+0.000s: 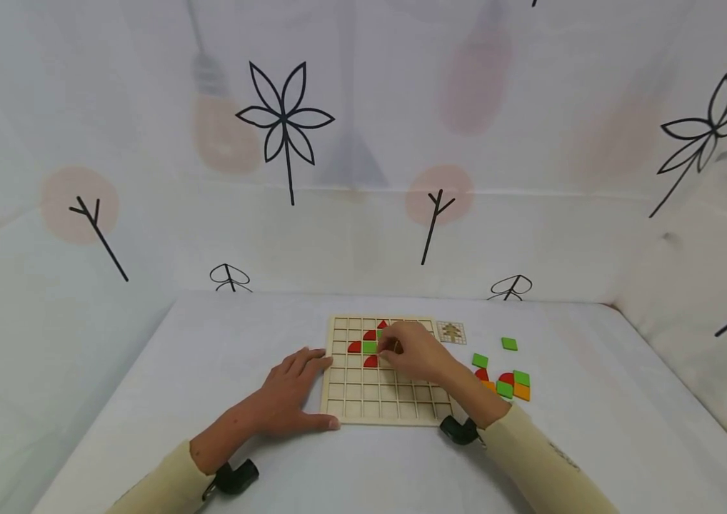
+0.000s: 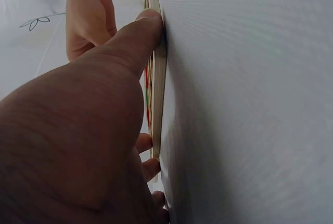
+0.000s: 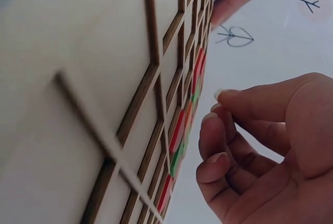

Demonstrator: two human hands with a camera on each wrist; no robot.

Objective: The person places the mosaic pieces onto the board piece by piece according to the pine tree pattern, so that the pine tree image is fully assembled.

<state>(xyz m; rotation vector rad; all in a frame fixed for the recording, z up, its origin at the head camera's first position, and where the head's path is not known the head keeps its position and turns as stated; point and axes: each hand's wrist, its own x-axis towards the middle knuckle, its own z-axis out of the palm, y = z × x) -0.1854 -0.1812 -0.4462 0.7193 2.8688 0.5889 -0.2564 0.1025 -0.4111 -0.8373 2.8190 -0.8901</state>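
A light wooden grid board [image 1: 353, 408] lies on the table, holding several red quarter-round pieces [image 1: 354, 347] and green square tiles [image 1: 369, 348] in its upper left cells. My left hand [image 1: 289, 392] spreads along the board's left side, its fingertips at the edge and its thumb [image 2: 148, 24] at the near left corner. Over the placed pieces hovers my right hand [image 1: 416, 351], fingers loosely bent. In the right wrist view, its thumb and index tips are close together with nothing showing between them. It covers part of the board's upper right cells in the head view.
Right of the board lie loose green [image 1: 509, 344], red [image 1: 506, 378] and orange pieces [image 1: 521, 392], several touching or overlapping. A small card [image 1: 451, 333] with a tree pattern on a grid sits by the board's far right corner. Printed white cloth [image 1: 351, 243] hangs behind the table.
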